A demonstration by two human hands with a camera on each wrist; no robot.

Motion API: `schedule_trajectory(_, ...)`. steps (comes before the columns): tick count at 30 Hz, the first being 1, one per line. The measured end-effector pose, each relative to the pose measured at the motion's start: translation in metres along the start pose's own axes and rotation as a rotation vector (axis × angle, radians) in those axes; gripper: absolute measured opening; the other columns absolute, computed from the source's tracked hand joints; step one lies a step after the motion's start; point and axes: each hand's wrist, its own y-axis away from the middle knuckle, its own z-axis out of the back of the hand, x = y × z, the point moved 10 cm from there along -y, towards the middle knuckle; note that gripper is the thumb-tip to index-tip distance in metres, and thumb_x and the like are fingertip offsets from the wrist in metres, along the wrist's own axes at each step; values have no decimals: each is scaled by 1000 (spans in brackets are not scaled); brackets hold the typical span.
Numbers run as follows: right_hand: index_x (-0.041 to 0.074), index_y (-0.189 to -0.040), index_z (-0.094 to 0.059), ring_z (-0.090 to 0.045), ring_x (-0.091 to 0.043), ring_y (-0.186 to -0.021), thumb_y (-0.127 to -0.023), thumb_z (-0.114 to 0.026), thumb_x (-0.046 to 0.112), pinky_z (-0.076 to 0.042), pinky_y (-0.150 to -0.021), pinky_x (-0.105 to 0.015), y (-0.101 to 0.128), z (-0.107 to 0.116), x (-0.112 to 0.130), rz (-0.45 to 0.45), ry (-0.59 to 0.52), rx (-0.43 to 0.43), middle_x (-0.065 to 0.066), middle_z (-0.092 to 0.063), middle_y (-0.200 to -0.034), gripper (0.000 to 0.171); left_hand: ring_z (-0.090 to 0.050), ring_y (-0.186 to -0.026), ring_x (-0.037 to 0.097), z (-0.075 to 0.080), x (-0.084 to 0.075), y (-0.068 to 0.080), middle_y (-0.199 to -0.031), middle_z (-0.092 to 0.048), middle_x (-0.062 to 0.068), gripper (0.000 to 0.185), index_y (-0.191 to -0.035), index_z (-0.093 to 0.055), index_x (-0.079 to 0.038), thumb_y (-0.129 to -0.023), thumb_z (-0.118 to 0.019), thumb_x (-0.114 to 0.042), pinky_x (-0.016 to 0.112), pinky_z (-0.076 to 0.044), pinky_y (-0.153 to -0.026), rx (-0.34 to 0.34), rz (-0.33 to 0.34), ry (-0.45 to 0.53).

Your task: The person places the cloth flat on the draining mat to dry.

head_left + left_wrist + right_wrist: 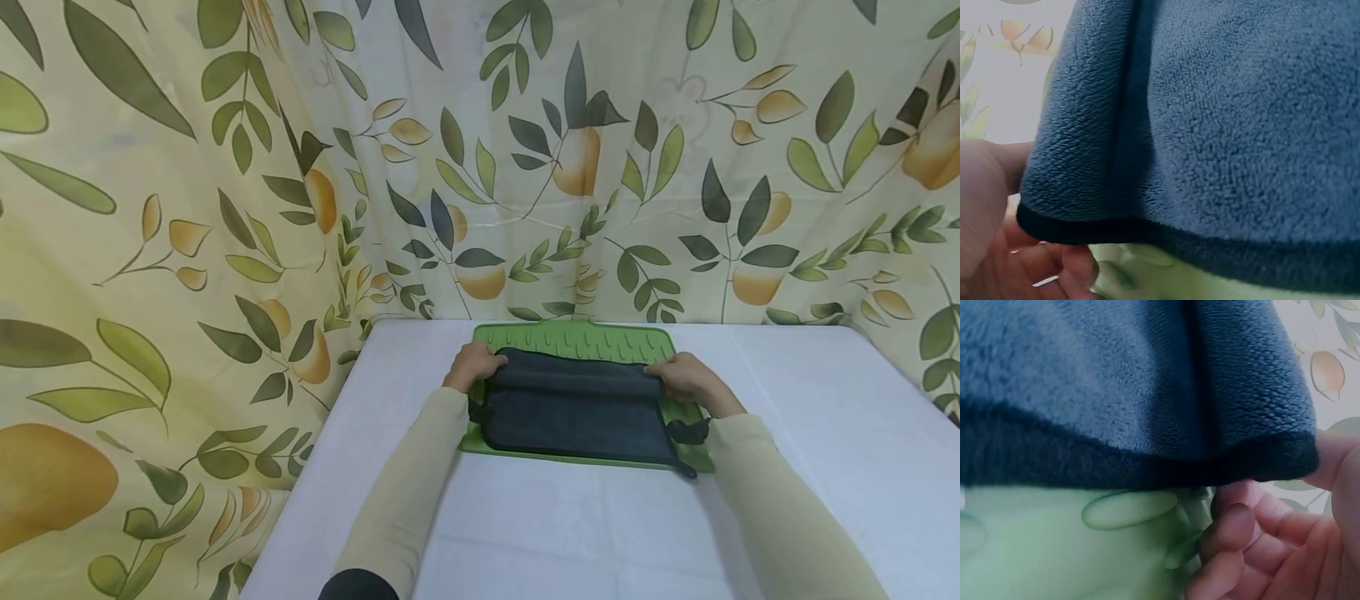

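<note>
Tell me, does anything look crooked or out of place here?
Nothing serious. The dark blue fleece towel lies on the green ribbed mat, held by left hand and right hand. Only its loop sticks out at the right.

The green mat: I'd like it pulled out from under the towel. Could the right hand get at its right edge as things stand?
Probably yes: the green mat shows bare beside the right hand, but that hand is gripping the dark towel and would have to release it first.
</note>
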Motion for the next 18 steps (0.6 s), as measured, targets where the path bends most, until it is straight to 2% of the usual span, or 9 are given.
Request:
schedule_trajectory(5, 13, -70, -59, -43, -10, -50, -102, -56, 22, -40, -53, -28, -7, 7, 1, 45, 25, -41, 9, -42, -53, 33, -20, -46, 12, 7, -4, -3, -51, -20, -6, 58, -52, -32, -19, -97, -68, -26, 27, -22, -46, -78, -31, 81)
schedule_trajectory(8, 8, -81, -64, -46, -14, -53, -101, -57, 24, -42, -56, -32, -10, 14, 6, 71, 35, -75, 8, -43, -55, 27, -24, -49, 13, 11, -5, -5, -55, -24, -5, 51, -56, -37, -18, -97, -67, -25, 27, -23, -48, -100, -34, 121)
schedule_trajectory(10, 2, -92, -67, -47, -14, -55, -101, -58, 26, -43, -57, -34, -11, 18, 12, 84, 31, -98, 7, -45, -57, 27, -31, -54, 14, 14, -6, -7, -60, -34, -4, 42, -62, -45, -17, -97, -67, -24, 28, -28, -52, -121, -36, 138)
schedule_trajectory(14, -7, -114, -65, -55, -13, -69, -102, -59, 27, -49, -63, -33, -12, 28, 27, 130, 34, -151, -4, -59, -84, 36, -57, -74, 20, 23, -7, -8, -86, -64, 3, 15, -90, -68, -13, -98, -67, -26, 33, -46, -66, -177, -37, 162)
schedule_trajectory(16, -8, -117, -63, -58, -13, -76, -103, -57, 27, -52, -69, -33, -14, 32, 33, 144, 33, -173, -13, -61, -101, 38, -65, -87, 28, 27, -8, -9, -102, -72, 9, 17, -105, -72, -12, -98, -67, -26, 39, -52, -77, -193, -41, 175)
schedule_trajectory(18, -8, -120, -62, -63, -14, -82, -105, -56, 27, -54, -73, -34, -16, 36, 38, 153, 34, -196, -22, -59, -117, 39, -67, -96, 33, 29, -10, -10, -108, -73, 13, 21, -111, -72, -11, -98, -66, -26, 44, -54, -85, -195, -47, 191)
